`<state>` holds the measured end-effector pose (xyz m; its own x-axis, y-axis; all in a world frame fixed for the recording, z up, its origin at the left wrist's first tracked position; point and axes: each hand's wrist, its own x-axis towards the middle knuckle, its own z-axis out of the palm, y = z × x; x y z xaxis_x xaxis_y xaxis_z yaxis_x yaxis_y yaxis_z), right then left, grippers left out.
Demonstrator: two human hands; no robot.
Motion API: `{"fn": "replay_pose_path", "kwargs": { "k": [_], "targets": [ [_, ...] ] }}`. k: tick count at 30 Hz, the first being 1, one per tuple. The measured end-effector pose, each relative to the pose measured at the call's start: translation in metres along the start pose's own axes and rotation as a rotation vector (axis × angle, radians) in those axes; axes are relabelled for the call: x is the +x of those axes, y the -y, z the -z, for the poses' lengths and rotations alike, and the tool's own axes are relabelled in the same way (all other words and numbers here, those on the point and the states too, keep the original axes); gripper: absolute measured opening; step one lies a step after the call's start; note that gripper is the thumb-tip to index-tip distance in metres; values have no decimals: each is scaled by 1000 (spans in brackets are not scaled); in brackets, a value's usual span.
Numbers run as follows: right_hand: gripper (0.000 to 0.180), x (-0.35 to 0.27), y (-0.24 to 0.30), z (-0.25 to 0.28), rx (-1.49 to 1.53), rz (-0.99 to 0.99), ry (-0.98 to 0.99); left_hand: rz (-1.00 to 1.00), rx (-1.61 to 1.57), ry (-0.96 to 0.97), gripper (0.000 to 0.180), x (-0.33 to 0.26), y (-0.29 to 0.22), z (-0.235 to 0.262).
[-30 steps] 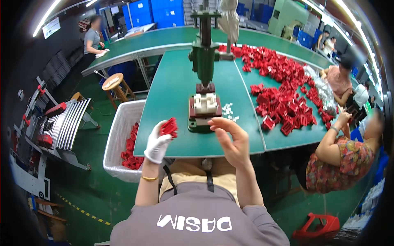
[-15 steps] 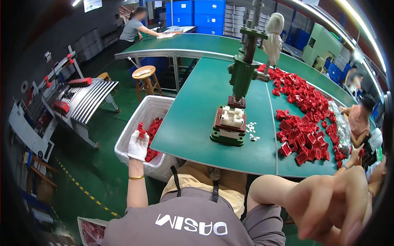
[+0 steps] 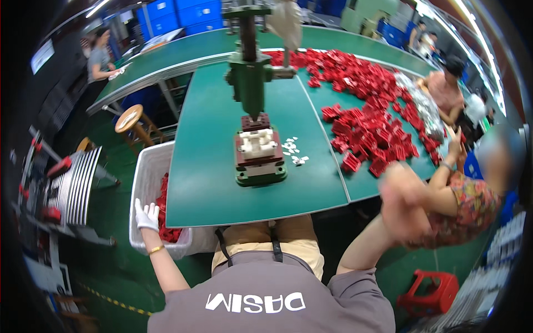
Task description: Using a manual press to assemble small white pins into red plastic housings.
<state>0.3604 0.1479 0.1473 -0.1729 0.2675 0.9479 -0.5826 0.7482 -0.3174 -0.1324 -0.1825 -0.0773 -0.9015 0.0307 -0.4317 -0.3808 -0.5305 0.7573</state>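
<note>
My left hand (image 3: 146,215), in a white glove, is at the left rim of a white bin (image 3: 137,194) beside the table. Its fingers are spread and nothing shows in them. Red plastic parts (image 3: 173,235) lie inside the bin. My right hand (image 3: 404,200), bare and raised near the table's right front edge, is smeared by motion, so its fingers cannot be read. A green hand press (image 3: 249,89) stands on the table, with a white fixture (image 3: 259,143) under its ram. Small white pieces (image 3: 293,149) are scattered beside the press base.
Red parts (image 3: 369,136) are heaped on the green table's (image 3: 216,200) right side, next to a clear plastic bag (image 3: 423,105). A person in a flowered top (image 3: 472,205) is close on the right, near a red stool (image 3: 430,291). A wooden stool (image 3: 133,119) stands left.
My left hand has let go of the red part it held over the bin; its fingers have opened. My right hand has moved away from the camera. The view has turned right.
</note>
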Motion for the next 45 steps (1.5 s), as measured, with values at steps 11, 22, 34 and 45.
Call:
{"fn": "replay_pose_path", "kwargs": {
  "k": [11,22,34,45],
  "targets": [
    [53,-161,-182,81,-1232,-897,-107,-431,617,751,32,-131,61,-141],
    [56,-133,-149,8,-545,-788,-172,-357,984,1433,53,-232,137,-225],
    [52,-93,-150,-85,-63,-770,104,-413,984,1404,65,-202,130,-239],
    [61,-97,-165,-126,314,-913,-21,-448,920,1267,65,-167,114,-232]
  ]
}}
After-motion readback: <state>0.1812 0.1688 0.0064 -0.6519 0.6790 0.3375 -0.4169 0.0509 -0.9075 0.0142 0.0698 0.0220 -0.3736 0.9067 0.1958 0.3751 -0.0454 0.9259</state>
